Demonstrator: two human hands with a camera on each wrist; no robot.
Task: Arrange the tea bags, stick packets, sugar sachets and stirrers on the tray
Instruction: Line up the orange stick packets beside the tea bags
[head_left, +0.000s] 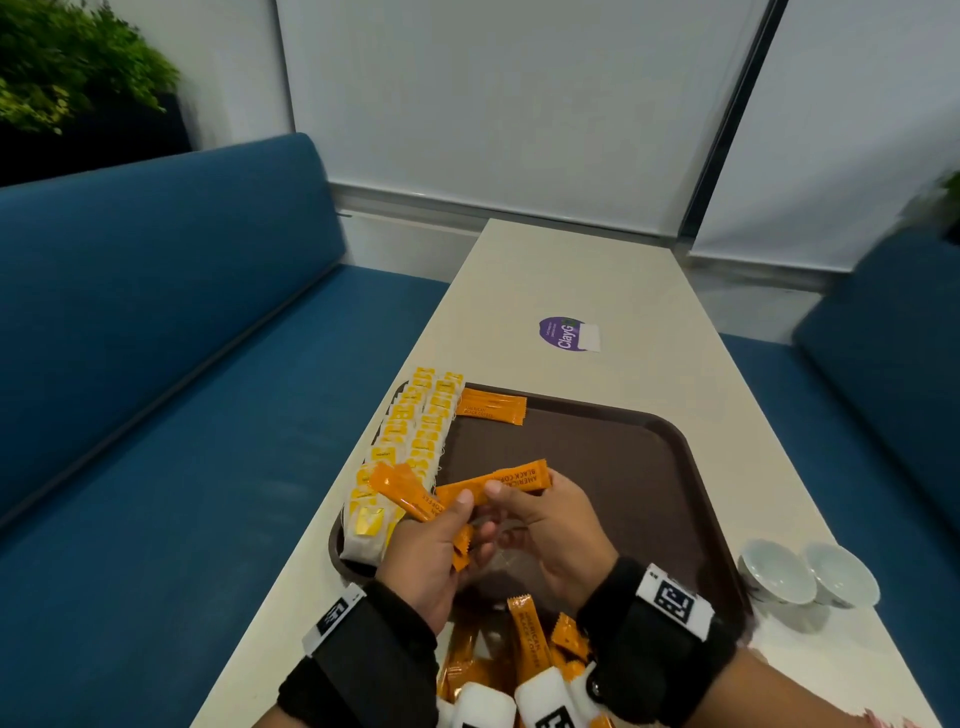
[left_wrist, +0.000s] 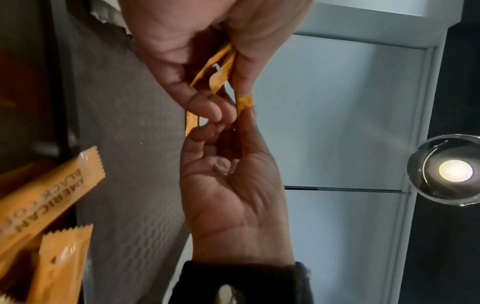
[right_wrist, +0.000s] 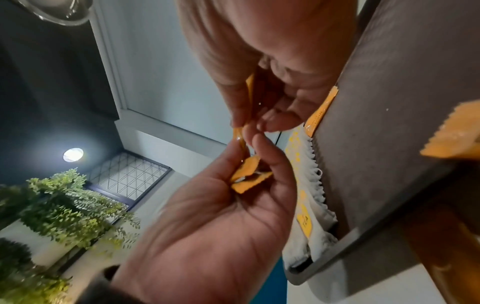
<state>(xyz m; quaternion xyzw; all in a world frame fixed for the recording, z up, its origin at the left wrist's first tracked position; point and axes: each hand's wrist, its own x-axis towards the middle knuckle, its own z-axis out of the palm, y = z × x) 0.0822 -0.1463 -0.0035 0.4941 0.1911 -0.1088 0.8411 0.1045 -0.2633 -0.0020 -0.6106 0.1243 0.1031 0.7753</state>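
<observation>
1. Orange stick packets (head_left: 415, 493) fan out of the left hand (head_left: 436, 545), thumb curled over them; the right hand (head_left: 550, 530) pinches one more orange packet (head_left: 511, 483) between thumb and fingertips. Both hands meet above the near left part of the brown tray (head_left: 613, 467).
2. Two orange packets (head_left: 491, 408) lie at the tray's far edge. Tea bags (head_left: 415, 436), white with yellow tags, run in overlapped rows along the tray's left side.
3. More orange packets (head_left: 530, 639) sit heaped below the wrists, just in front of the tray.
4. Left wrist view: packet ends (left_wrist: 221, 76) poke between the fingers from below; a ceiling lamp (left_wrist: 455, 170) shows. Right wrist view: crimped tea-bag edges (right_wrist: 315, 170) side-on, and green foliage (right_wrist: 64, 205).
5. Pale counter (head_left: 597, 270) with a purple round sticker (head_left: 563, 334); two white cups (head_left: 808, 571) right of the tray. Blue bench seats (head_left: 156, 312) flank the counter.
</observation>
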